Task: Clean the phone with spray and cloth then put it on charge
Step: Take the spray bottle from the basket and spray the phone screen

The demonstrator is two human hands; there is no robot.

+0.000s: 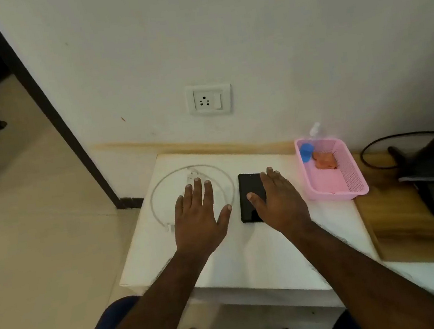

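Observation:
A black phone (pixel 249 187) lies flat, screen up, on the white table (pixel 249 254). My right hand (pixel 278 200) rests flat and open, palm down, over the phone's right side, thumb on the screen. My left hand (pixel 199 216) lies flat and open to the left, partly over a coiled white charging cable (pixel 158 191) with its plug near my fingertips. A pink basket (pixel 350 182) at the right holds an orange cloth (pixel 324 161) and a spray bottle (pixel 306 151) with a blue body and clear nozzle.
A white wall socket with switch (pixel 208 99) sits on the wall above the table. To the right, a wooden surface (pixel 417 226) carries a dark monitor stand (pixel 432 191) and a black cable. A dark door frame (pixel 68 134) stands at left. My bare feet show below.

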